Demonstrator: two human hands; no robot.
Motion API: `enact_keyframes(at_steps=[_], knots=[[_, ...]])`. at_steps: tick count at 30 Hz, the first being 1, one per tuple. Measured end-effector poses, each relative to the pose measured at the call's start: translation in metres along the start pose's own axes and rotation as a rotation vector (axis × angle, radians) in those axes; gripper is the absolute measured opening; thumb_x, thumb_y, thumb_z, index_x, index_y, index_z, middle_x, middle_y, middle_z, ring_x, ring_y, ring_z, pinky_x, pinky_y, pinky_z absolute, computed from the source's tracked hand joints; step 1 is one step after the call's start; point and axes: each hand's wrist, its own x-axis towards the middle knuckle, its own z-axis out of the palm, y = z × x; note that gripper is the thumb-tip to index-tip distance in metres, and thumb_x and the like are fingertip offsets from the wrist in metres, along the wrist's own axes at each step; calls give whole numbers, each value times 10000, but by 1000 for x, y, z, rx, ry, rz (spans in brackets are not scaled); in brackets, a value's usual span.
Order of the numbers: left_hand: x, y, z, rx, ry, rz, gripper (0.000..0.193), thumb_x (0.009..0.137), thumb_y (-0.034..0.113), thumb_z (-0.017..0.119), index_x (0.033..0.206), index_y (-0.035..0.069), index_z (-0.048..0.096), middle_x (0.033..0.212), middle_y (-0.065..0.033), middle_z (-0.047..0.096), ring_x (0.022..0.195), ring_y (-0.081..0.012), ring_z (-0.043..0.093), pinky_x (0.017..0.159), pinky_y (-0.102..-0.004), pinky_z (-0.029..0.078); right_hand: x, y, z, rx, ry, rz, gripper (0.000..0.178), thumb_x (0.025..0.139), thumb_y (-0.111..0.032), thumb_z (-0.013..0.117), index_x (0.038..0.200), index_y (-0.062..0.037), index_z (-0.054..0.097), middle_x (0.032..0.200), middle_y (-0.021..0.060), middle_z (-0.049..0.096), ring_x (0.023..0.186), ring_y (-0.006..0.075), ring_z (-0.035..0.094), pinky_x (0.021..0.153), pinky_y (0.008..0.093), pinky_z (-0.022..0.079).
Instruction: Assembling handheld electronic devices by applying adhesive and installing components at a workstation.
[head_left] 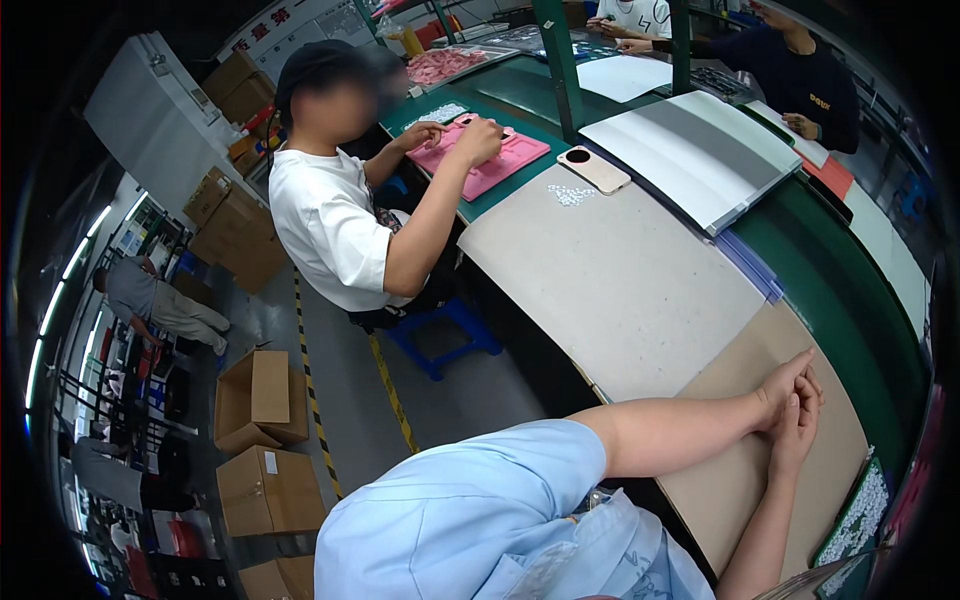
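Note:
My left hand (780,390) and my right hand (793,432) are pressed together above the brown board (735,470) on the bench. The fingers are folded against each other, and nothing shows between them. Beyond the hands lies a grey-white sheet (620,285). On its far end are a cream phone back cover (595,170) with a black round spot and a scatter of small white pieces (570,195). A green tray (822,558) with many small white parts stands right of my right forearm.
A stack of white sheets (690,155) and blue-purple plastic strips (750,265) lie along the bench. At the left, a seated co-worker (335,220) handles a pink tray (510,160). A blue stool (445,335) and cardboard boxes (265,490) stand on the floor.

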Motion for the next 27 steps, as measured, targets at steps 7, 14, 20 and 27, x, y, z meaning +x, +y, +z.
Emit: enact_keyframes(at_steps=[7, 14, 20, 27], knots=[[5, 11, -9, 93, 25, -61, 531, 896, 523, 421, 610, 80, 486, 587, -97, 506, 564, -205, 506, 582, -283, 424, -4, -16, 28, -84, 29, -142, 509, 874, -201, 538, 1325, 0, 415, 1418, 192, 353, 1217, 309, 413, 1037, 380, 313], [20, 3, -23, 139, -94, 14, 509, 894, 508, 432, 616, 87, 504, 609, -109, 537, 547, -203, 513, 546, -293, 426, -10, -22, 35, -343, 81, -142, 544, 874, -202, 542, 1355, -6, 382, 1425, 190, 343, 1241, 317, 392, 1051, 389, 300], [13, -1, -1, 94, -30, -51, 498, 890, 495, 440, 634, 79, 534, 623, -120, 554, 514, -205, 510, 519, -300, 426, 6, -15, -13, 137, -25, 164, 600, 874, -218, 546, 1394, -20, 320, 1411, 179, 334, 1256, 312, 365, 1058, 405, 288], [21, 7, -16, 215, -121, -132, 529, 903, 519, 435, 663, 66, 564, 643, -106, 575, 532, -194, 520, 526, -287, 426, -1, -26, 3, 158, -32, 39, 525, 891, -192, 535, 1352, -5, 367, 1279, 164, 454, 1131, 252, 463, 981, 341, 369]])
